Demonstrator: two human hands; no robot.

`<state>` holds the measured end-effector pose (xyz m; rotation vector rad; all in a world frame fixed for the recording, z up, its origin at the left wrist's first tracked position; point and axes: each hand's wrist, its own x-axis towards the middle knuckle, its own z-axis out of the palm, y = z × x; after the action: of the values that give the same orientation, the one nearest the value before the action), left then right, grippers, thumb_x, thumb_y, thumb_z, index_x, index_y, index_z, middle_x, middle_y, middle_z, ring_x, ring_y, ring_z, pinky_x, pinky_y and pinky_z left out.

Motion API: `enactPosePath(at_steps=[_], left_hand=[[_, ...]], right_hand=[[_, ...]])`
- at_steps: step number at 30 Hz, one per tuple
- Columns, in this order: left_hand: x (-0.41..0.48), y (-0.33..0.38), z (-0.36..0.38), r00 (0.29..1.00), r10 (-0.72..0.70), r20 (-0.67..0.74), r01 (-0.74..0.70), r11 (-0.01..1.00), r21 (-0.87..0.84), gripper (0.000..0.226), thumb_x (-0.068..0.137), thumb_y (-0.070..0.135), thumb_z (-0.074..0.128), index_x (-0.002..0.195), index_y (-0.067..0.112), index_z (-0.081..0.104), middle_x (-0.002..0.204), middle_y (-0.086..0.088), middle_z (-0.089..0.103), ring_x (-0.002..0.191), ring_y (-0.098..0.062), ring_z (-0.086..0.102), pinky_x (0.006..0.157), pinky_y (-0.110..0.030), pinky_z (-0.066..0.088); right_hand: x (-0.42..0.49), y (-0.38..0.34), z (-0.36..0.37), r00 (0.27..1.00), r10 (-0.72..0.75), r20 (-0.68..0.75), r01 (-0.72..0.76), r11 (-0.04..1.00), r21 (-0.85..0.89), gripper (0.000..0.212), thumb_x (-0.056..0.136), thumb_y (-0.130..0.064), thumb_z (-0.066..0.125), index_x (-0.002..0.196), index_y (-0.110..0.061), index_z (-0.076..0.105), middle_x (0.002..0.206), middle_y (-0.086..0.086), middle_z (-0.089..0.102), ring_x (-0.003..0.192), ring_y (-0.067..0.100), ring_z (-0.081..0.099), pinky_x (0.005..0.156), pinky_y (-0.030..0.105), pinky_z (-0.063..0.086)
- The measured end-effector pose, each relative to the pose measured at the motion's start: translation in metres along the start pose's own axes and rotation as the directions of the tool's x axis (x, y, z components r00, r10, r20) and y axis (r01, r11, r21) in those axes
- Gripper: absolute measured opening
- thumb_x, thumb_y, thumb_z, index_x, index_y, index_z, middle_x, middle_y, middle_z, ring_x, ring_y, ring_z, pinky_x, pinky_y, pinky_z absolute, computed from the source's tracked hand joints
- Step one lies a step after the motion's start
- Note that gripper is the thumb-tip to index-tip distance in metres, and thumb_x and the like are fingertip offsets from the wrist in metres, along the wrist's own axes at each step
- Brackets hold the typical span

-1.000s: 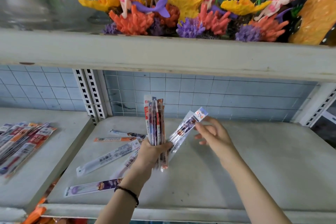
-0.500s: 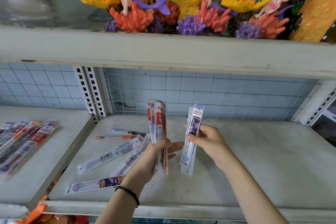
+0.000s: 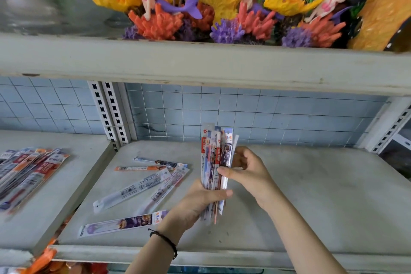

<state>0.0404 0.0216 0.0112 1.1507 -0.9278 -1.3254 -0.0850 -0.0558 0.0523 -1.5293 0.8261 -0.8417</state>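
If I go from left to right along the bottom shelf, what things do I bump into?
Pile of packets → twin slotted posts → loose packets → upright bundle of packets → far-right slotted post.

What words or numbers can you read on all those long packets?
Bundle of packets, gripped by the left hand and right hand: red and blue printed labels, too blurred to read.
White packet on the shelf: barcode and tiny print, too small to read.
Purple packet: small mark, unreadable.
Side pile of packets: blurred.
No text can be quoted.
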Motion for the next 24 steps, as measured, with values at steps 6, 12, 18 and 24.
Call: enactPosePath(at_steps=[6, 12, 18, 24], left_hand=[[0.01, 0.0, 0.009, 0.998, 0.064, 0.004, -0.064, 0.983, 0.171, 0.023, 0.064, 0.01, 0.074, 0.08, 0.01, 0.059, 0.066, -0.005, 0.056, 0.06, -0.015, 0.055, 0.062, -0.028, 0.05], [0.024, -0.011, 0.011, 0.993, 0.109, -0.051, -0.095, 0.972, 0.217, 0.03, 0.069, 0.008, 0.071, 0.091, -0.009, 0.059, 0.081, -0.016, 0.058, 0.075, -0.024, 0.054, 0.069, -0.038, 0.046], [0.027, -0.021, 0.019, 0.991, 0.092, -0.096, -0.06, 0.952, 0.301, 0.017, 0.064, 0.011, 0.067, 0.079, 0.014, 0.059, 0.071, -0.008, 0.058, 0.067, -0.022, 0.054, 0.062, -0.037, 0.045], [0.016, -0.006, 0.007, 0.973, 0.112, -0.2, -0.042, 0.945, 0.324, 0.021, 0.074, 0.018, 0.071, 0.073, 0.008, 0.052, 0.054, -0.009, 0.048, 0.04, -0.019, 0.041, 0.042, -0.025, 0.034]], right_hand=[[0.016, -0.01, 0.004, 0.996, 0.007, 0.093, -0.029, 0.973, 0.229, 0.08, 0.058, -0.023, 0.087, 0.128, -0.016, 0.049, 0.111, 0.005, 0.068, 0.104, 0.02, 0.066, 0.081, 0.027, 0.053], [0.017, -0.013, 0.012, 0.997, -0.053, 0.053, 0.034, 0.95, 0.312, 0.074, 0.058, -0.011, 0.081, 0.123, -0.03, 0.052, 0.1, -0.005, 0.068, 0.09, 0.011, 0.067, 0.079, 0.025, 0.053], [0.017, 0.001, 0.019, 0.999, -0.038, -0.022, 0.043, 0.965, 0.257, 0.043, 0.071, 0.001, 0.079, 0.101, -0.022, 0.06, 0.082, -0.007, 0.069, 0.077, 0.005, 0.067, 0.071, 0.019, 0.052], [0.025, -0.008, 0.025, 0.995, -0.069, 0.073, 0.043, 0.951, 0.307, 0.027, 0.076, -0.003, 0.074, 0.095, -0.014, 0.059, 0.07, -0.009, 0.066, 0.07, 0.006, 0.065, 0.065, 0.018, 0.052]])
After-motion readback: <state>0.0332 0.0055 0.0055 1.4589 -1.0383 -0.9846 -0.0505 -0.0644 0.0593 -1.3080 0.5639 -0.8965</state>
